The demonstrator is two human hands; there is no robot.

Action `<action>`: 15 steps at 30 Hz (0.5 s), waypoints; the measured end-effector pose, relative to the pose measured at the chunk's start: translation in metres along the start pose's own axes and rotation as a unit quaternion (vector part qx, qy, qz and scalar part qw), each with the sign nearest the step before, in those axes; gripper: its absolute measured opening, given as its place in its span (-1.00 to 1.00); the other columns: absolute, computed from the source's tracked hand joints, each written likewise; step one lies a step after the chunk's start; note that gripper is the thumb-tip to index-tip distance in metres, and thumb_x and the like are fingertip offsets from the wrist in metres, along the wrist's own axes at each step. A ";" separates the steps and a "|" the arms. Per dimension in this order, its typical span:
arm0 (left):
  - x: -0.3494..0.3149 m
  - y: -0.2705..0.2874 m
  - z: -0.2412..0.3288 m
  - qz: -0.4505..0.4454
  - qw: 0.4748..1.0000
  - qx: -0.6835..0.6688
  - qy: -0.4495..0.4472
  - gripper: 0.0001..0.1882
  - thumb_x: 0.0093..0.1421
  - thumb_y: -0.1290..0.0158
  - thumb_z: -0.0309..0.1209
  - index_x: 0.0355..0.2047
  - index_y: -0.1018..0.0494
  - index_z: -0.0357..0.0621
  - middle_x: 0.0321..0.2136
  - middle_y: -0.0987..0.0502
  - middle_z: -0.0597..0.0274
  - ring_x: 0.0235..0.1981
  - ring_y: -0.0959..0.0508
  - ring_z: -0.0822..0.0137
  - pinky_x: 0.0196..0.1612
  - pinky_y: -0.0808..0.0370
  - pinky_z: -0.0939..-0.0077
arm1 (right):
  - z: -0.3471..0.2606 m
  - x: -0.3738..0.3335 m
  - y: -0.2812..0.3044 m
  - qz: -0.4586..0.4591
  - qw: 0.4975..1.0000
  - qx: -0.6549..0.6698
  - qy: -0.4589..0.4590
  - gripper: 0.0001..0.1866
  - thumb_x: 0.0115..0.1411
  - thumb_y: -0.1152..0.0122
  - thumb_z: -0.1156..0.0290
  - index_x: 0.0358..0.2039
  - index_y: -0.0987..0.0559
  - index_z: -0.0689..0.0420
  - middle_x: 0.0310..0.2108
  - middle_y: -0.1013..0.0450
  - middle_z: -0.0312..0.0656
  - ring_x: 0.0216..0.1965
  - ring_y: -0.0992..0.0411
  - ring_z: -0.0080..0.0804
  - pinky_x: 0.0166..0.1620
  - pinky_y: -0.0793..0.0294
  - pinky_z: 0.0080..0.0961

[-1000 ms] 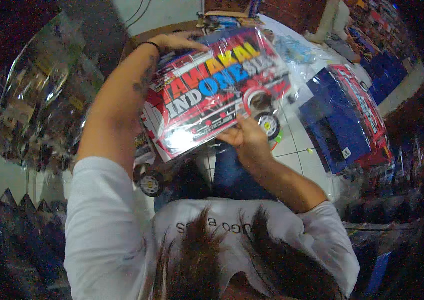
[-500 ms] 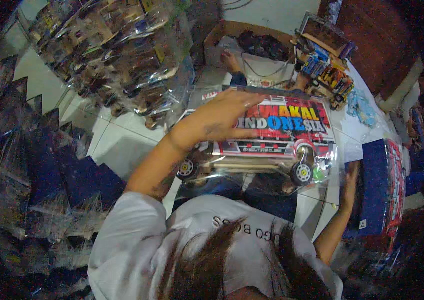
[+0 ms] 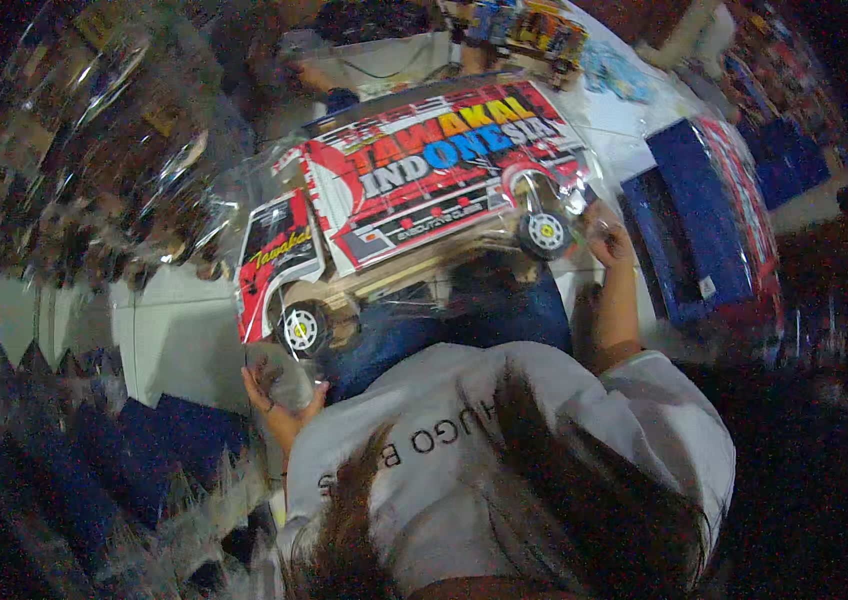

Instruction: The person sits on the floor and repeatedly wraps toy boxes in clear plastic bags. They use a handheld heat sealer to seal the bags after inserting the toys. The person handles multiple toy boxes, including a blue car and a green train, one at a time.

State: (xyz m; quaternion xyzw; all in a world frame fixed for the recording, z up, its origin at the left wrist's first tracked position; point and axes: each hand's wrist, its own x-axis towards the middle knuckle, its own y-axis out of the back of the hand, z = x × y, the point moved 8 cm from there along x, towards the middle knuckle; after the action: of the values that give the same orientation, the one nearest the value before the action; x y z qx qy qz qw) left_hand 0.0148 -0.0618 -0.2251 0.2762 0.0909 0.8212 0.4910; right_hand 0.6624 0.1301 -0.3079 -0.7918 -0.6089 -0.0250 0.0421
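A toy truck (image 3: 434, 190) in clear plastic wrap lies on its wheels above my lap, its red, white and multicoloured printed side toward me. Its cab points left and sits a little lower than its rear. Close below the front wheel is my left hand (image 3: 284, 405), thumb and fingers apart, beside the loose edge of the wrap. At the rear end, my right hand (image 3: 604, 235) has its fingers curled in at the wrap. Part of those fingers is hidden by plastic and glare, but they appear to grip it.
Wrapped wooden toys (image 3: 94, 170) are piled at the far left. Several wrapped dark blue pieces (image 3: 184, 430) stand at the lower left. A wrapped blue and red toy (image 3: 684, 220) lies at right. Beyond the truck are a yellow and blue toy (image 3: 534, 35) and a white sheet (image 3: 614, 125).
My left hand has left the truck's printed side and dropped below its front wheel. My right hand has come up to the truck's rear. The view has turned, and the truck appears lower left.
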 end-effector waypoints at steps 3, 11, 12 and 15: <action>-0.015 -0.004 -0.040 -0.011 0.998 -0.052 0.038 0.31 -0.30 -0.49 -0.39 0.35 0.18 -0.18 0.15 -0.24 -0.16 0.08 -0.35 0.05 0.06 -0.38 0.25 | 0.002 -0.013 -0.024 -0.027 0.977 0.211 0.018 -0.43 0.06 -0.17 0.22 0.07 -0.40 0.23 -0.15 -0.47 -0.12 -0.15 -0.42 -0.33 -0.09 -0.43 -0.40; -0.019 -0.018 -0.072 0.018 0.998 -0.027 -0.049 -0.04 -0.12 -0.26 -0.15 0.24 -0.04 -0.13 0.05 -0.35 -0.01 -0.07 -0.44 0.13 -0.09 -0.46 0.22 | -0.066 -0.024 -0.064 -0.115 0.927 0.350 0.075 -0.60 0.12 -0.16 0.18 -0.09 -0.46 0.14 -0.17 -0.47 -0.07 -0.06 -0.39 -0.06 0.07 -0.32 -0.05; -0.018 -0.014 -0.072 0.038 0.998 0.013 -0.053 -0.05 -0.12 -0.26 -0.16 0.24 -0.05 -0.13 0.05 -0.35 -0.01 -0.07 -0.44 0.12 -0.09 -0.45 0.22 | -0.065 -0.019 -0.061 -0.075 0.941 0.325 0.061 -0.60 0.13 -0.15 0.19 -0.09 -0.45 0.14 -0.18 -0.46 -0.08 -0.07 -0.40 -0.08 0.06 -0.33 -0.08; -0.019 -0.004 -0.068 0.039 0.997 0.017 -0.068 -0.08 -0.11 -0.26 -0.19 0.22 -0.08 -0.13 0.06 -0.34 -0.02 -0.07 -0.43 0.11 -0.08 -0.45 0.23 | -0.059 -0.012 -0.063 -0.036 0.955 0.292 0.028 -0.60 0.14 -0.13 0.19 -0.09 -0.44 0.16 -0.21 -0.47 -0.08 -0.12 -0.43 -0.12 0.07 -0.32 -0.14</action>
State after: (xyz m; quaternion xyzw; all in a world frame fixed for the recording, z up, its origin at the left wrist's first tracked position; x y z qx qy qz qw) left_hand -0.0122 -0.0679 -0.2897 0.3430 0.0603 0.8174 0.4589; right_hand 0.5992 0.1292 -0.2481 -0.7216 -0.6162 0.1302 0.2875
